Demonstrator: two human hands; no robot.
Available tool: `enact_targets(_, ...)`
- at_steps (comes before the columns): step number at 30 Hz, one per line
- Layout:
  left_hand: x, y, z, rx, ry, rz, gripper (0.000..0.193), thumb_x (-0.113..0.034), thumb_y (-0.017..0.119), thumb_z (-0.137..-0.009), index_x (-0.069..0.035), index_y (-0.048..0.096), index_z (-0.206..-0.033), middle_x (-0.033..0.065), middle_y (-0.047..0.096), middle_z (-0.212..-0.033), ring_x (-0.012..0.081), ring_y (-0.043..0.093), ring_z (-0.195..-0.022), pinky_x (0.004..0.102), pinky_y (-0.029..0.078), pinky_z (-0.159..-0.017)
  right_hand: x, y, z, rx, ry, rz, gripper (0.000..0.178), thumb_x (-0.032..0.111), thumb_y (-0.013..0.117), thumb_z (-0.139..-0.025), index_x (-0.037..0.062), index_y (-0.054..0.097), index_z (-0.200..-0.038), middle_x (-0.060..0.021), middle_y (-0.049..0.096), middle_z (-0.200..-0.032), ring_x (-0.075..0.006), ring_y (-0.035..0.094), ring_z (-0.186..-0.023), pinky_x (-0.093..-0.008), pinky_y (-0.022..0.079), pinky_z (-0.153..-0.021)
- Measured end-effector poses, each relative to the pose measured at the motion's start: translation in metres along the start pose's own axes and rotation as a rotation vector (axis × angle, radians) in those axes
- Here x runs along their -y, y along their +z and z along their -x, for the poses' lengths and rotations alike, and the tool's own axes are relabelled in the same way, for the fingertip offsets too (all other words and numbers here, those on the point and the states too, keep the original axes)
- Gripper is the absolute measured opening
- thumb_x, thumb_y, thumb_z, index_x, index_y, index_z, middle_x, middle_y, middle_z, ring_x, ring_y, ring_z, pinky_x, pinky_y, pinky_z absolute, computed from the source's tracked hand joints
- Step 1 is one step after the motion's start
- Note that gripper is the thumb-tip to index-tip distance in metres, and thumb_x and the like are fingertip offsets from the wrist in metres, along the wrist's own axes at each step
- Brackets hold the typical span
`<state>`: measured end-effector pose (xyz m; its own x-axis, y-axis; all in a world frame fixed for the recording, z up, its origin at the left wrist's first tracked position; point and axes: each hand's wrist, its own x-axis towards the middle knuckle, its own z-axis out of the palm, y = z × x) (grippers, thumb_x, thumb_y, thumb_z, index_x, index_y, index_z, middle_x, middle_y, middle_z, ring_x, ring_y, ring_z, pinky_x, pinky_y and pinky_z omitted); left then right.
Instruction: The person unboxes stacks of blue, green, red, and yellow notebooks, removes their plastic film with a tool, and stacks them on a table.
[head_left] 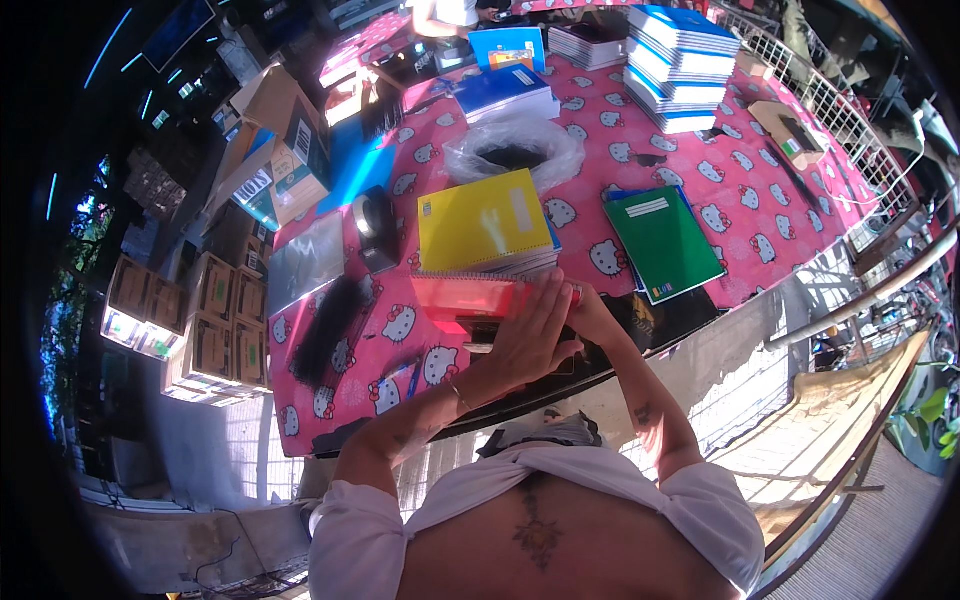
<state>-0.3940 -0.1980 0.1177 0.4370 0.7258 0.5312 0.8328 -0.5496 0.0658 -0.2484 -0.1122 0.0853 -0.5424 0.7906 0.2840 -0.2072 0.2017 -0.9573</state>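
My left hand point(535, 335) lies with its fingers stretched out together over the right end of a red notebook-like cover point(455, 295) near the table's front edge. My right hand point(592, 315) meets it from the right; its fingers are largely hidden behind the left hand. Directly beyond the red cover is a yellow spiral notebook point(480, 220), on top of a small pile with blue and white edges. To the right, a green notebook point(668, 245) lies over a blue one. A thin, pale-edged item point(478, 348) pokes out below my left hand; its kind is unclear.
Tall blue-and-white notebooks point(680, 75) are stacked at the back right. A clear plastic bag point(555, 160) sits beyond the yellow notebook. At left are a tape roll point(377, 232), black bristles point(330, 330), a pen point(413, 380) and an open carton point(300, 150). Another person point(445, 18) stands across the table.
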Motion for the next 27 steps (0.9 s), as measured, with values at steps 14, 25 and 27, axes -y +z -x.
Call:
enact_targets(14, 0.083, -0.045, 0.24, 0.249, -0.624, -0.151, 0.054, -0.025, 0.064, -0.092, -0.001, 0.048, -0.137, 0.0258, 0.046, -0.136, 0.0453, 0.046, -0.123, 0.0525, 0.039, -0.102, 0.039, 0.118, 0.135, -0.362, -0.117, 0.505, 0.051, 0.022, 0.079, -0.082, 0.0162, 0.059, -0.129, -0.0164, 0.056, -0.13, -0.0308, 0.063, -0.105, -0.0381, 0.054, -0.076)
enact_targets(25, 0.076, -0.099, 0.224, -0.524, -1.246, 1.437, 0.032, -0.027, 0.047, -0.1, -0.001, 0.059, -0.115, 0.011, 0.069, -0.094, 0.0217, 0.068, -0.08, 0.0353, 0.053, -0.068, 0.055, 0.171, 0.023, -0.2, -0.455, 1.249, 0.043, 0.022, 0.072, -0.083, 0.018, 0.063, -0.124, -0.0093, 0.053, -0.123, -0.0311, 0.052, -0.113, -0.0467, 0.042, -0.094)
enact_targets(27, 0.047, -0.114, 0.191, -0.456, -1.261, 1.54, 0.034, -0.027, 0.048, -0.1, 0.0, 0.058, -0.117, 0.0133, 0.07, -0.098, 0.0237, 0.07, -0.085, 0.0358, 0.054, -0.069, 0.067, 0.167, -0.003, -0.289, -0.533, 1.275, 0.036, 0.022, 0.072, -0.083, 0.0151, 0.066, -0.118, -0.0087, 0.058, -0.117, -0.0294, 0.057, -0.109, -0.045, 0.045, -0.09)
